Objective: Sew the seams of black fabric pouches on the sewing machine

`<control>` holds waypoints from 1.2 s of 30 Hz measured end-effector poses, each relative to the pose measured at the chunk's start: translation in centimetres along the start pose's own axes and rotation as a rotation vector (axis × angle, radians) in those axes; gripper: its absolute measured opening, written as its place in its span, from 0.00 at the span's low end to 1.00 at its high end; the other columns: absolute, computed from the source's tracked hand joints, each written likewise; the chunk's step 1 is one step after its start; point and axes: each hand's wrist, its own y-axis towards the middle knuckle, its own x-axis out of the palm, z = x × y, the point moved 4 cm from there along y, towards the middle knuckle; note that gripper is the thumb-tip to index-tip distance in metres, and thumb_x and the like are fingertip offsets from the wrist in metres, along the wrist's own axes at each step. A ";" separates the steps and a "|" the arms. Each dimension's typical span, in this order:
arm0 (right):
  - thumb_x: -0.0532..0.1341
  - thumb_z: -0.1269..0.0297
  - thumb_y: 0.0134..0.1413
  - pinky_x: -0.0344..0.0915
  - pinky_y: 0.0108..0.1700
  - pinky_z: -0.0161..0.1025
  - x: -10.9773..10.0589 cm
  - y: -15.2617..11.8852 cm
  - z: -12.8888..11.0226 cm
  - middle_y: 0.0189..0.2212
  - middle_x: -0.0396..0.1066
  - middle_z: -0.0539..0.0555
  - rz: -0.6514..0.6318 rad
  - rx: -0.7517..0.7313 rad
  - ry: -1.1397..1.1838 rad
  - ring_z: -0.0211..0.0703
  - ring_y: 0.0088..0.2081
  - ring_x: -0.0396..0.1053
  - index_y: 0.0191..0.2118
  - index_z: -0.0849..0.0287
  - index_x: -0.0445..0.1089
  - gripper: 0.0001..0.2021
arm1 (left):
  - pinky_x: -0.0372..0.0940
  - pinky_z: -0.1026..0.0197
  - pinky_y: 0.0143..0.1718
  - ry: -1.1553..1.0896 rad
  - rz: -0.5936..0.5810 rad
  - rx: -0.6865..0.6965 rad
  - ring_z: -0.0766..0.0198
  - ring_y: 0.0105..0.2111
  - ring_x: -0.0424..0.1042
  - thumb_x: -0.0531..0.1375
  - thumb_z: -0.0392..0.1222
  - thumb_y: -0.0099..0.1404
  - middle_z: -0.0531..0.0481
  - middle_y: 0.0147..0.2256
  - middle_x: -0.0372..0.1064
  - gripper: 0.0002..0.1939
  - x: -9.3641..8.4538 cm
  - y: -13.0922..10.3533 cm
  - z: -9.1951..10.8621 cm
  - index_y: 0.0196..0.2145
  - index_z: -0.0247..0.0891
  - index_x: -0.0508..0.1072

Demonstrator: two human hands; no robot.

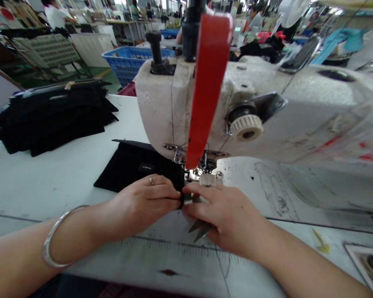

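A black fabric piece (124, 165) with a small label lies under the head of a white sewing machine (161, 103), its right edge beside the needle area. My left hand (139, 203), with a ring and a bangle, pinches the near right corner of the fabric. Close against it, my right hand (220, 211) has thumb and forefinger at the same edge. Small metal snips (202, 229) stick out from under the right hand's fingers, blades pointing left. The presser foot is partly hidden behind the hands and the red bar (208, 91).
A stack of black fabric pieces (59, 111) lies at the left of the white table (62, 178). Behind the machine stands a blue basket (127, 62). A cart (46, 51) is at the back left, and other people are farther off.
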 end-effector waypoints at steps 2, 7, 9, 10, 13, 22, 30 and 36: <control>0.60 0.76 0.48 0.69 0.44 0.43 0.2 -0.1 0.0 0.52 0.72 0.54 0.007 0.000 0.026 0.48 0.48 0.68 0.48 0.59 0.73 0.19 | 0.63 0.64 0.58 0.015 0.010 0.023 0.66 0.49 0.73 0.44 0.33 0.77 0.48 0.46 0.76 0.16 -0.3 0.0 0.0 0.48 0.35 0.72; 0.58 0.75 0.53 0.70 0.47 0.43 0.7 -0.2 0.1 0.52 0.73 0.52 0.035 0.010 0.031 0.47 0.49 0.70 0.54 0.58 0.70 0.21 | 0.65 0.64 0.56 0.031 0.033 0.061 0.66 0.47 0.75 0.46 0.32 0.76 0.46 0.44 0.77 0.16 -0.8 0.2 -0.6 0.46 0.33 0.73; 0.57 0.75 0.52 0.70 0.47 0.44 0.9 -0.2 0.3 0.53 0.72 0.53 0.022 0.037 0.011 0.49 0.51 0.69 0.55 0.58 0.69 0.23 | 0.66 0.64 0.55 0.015 0.029 0.079 0.66 0.46 0.75 0.45 0.33 0.76 0.46 0.44 0.77 0.17 -0.8 0.4 -1.0 0.45 0.33 0.73; 0.57 0.75 0.51 0.70 0.47 0.45 1.0 -0.1 0.4 0.53 0.72 0.54 0.018 0.052 0.005 0.50 0.51 0.69 0.55 0.58 0.68 0.24 | 0.66 0.65 0.54 0.007 0.019 0.081 0.66 0.46 0.75 0.45 0.32 0.76 0.46 0.45 0.77 0.17 -0.9 0.5 -1.3 0.46 0.33 0.74; 0.56 0.74 0.55 0.71 0.48 0.47 1.0 0.2 0.6 0.52 0.72 0.55 0.039 0.095 -0.011 0.51 0.51 0.69 0.55 0.58 0.69 0.21 | 0.67 0.62 0.53 0.026 0.002 0.056 0.64 0.46 0.75 0.46 0.30 0.74 0.46 0.45 0.77 0.17 -1.1 0.8 -1.9 0.46 0.34 0.74; 0.55 0.70 0.58 0.73 0.36 0.50 1.1 1.0 1.3 0.46 0.74 0.59 0.101 0.225 -0.125 0.55 0.41 0.72 0.52 0.58 0.71 0.18 | 0.67 0.59 0.53 0.165 -0.002 0.025 0.61 0.45 0.74 0.49 0.31 0.73 0.46 0.42 0.76 0.15 -1.1 1.9 -3.8 0.43 0.34 0.75; 0.55 0.68 0.58 0.71 0.33 0.49 1.4 1.2 1.5 0.45 0.74 0.60 0.109 0.246 -0.180 0.56 0.39 0.73 0.52 0.59 0.72 0.18 | 0.64 0.60 0.56 0.194 -0.001 -0.088 0.62 0.51 0.72 0.53 0.30 0.72 0.48 0.45 0.77 0.12 -0.5 2.1 -5.5 0.43 0.37 0.76; 0.54 0.68 0.59 0.71 0.32 0.49 1.4 1.1 1.7 0.45 0.74 0.59 0.110 0.227 -0.184 0.56 0.39 0.73 0.54 0.58 0.71 0.19 | 0.67 0.59 0.52 0.219 -0.016 -0.112 0.62 0.50 0.73 0.53 0.32 0.72 0.50 0.44 0.78 0.12 -0.5 2.3 -6.0 0.44 0.38 0.76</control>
